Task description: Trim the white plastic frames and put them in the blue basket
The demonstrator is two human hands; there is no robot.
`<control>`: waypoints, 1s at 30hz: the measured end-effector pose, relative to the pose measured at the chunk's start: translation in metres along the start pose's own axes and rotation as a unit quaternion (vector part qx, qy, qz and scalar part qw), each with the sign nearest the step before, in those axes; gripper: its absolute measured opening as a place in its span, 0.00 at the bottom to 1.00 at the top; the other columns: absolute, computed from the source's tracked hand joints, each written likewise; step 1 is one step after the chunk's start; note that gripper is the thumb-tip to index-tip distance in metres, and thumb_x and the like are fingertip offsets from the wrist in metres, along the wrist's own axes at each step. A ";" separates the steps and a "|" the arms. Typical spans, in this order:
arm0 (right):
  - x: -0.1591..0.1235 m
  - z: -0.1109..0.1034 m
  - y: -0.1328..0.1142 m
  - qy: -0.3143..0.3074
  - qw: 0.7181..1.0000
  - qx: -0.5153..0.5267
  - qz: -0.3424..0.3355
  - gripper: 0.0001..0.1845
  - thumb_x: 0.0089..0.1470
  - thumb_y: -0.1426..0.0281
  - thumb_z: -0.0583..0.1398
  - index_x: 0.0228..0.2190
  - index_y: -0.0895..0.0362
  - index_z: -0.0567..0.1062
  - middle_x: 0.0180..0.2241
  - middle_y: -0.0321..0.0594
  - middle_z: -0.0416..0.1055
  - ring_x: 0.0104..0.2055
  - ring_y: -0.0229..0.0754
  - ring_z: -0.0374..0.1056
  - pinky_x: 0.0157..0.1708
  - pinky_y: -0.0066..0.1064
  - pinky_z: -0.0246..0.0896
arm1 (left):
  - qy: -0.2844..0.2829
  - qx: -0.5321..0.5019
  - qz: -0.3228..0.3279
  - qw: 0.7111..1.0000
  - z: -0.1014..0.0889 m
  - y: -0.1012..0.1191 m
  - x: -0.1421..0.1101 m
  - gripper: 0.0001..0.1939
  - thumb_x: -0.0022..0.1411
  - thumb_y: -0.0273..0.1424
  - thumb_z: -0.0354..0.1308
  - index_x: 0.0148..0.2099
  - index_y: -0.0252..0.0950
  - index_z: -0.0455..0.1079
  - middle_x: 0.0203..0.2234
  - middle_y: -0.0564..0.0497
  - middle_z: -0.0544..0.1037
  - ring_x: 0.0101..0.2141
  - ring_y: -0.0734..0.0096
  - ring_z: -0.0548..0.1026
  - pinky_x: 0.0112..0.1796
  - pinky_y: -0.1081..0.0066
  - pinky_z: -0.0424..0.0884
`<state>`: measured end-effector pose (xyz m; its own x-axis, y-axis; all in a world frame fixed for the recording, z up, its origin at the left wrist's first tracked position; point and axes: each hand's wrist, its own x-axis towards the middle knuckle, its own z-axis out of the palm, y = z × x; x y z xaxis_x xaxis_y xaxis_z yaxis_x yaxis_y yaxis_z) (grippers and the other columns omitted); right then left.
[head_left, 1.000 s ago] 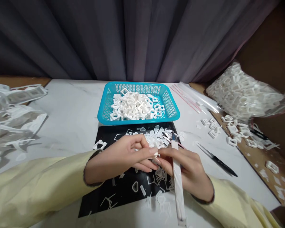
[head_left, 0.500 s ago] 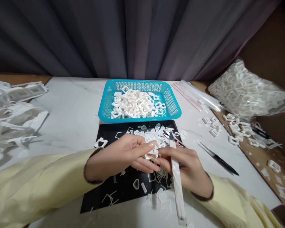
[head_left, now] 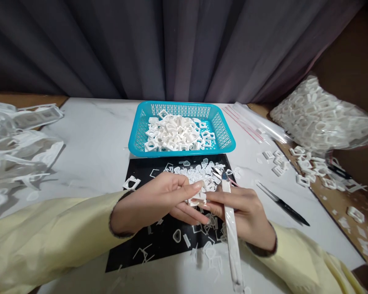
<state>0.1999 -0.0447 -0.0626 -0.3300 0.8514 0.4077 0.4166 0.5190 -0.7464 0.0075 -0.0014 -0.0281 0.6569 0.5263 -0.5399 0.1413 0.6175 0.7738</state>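
Note:
Between the thumb and fingers of my left hand (head_left: 171,196) is a small white plastic frame piece (head_left: 197,199). My right hand (head_left: 245,210) is closed around a long, white-wrapped tool (head_left: 231,232) with a dark tip that points away from me. Its index finger and thumb also reach the white piece, at its right side. Below both hands lies a black mat (head_left: 127,245) strewn with thin white offcuts (head_left: 177,235). A loose white frame piece (head_left: 131,183) rests at the mat's left edge.
Beyond the mat stands a blue basket (head_left: 184,153) holding many white pieces. Tweezers with black grips (head_left: 290,210) lie to the right. A full clear bag (head_left: 322,116), a flat zip bag (head_left: 257,122) and loose pieces are farther right. White sprues (head_left: 27,151) pile up at left.
The view has shifted slightly. The wrapped tool's tip has swung a little to the right and away. Both hands keep their hold on the white piece.

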 end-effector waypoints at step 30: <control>0.018 -0.034 0.009 0.018 0.979 -0.187 0.079 0.11 0.57 0.64 0.57 0.36 0.57 0.76 0.28 0.38 0.75 0.27 0.37 0.71 0.27 0.29 0.65 | 0.252 0.601 0.402 0.643 -0.054 0.104 0.049 0.11 0.57 0.37 0.58 0.38 0.36 0.73 0.35 0.48 0.79 0.36 0.63 0.76 0.39 0.66 0.67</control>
<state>0.2264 -0.0225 -0.0439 -0.2085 0.9222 0.3256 0.7436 0.3657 -0.5598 0.0145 0.1203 0.0082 0.5951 0.7029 0.3896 0.5762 -0.7111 0.4029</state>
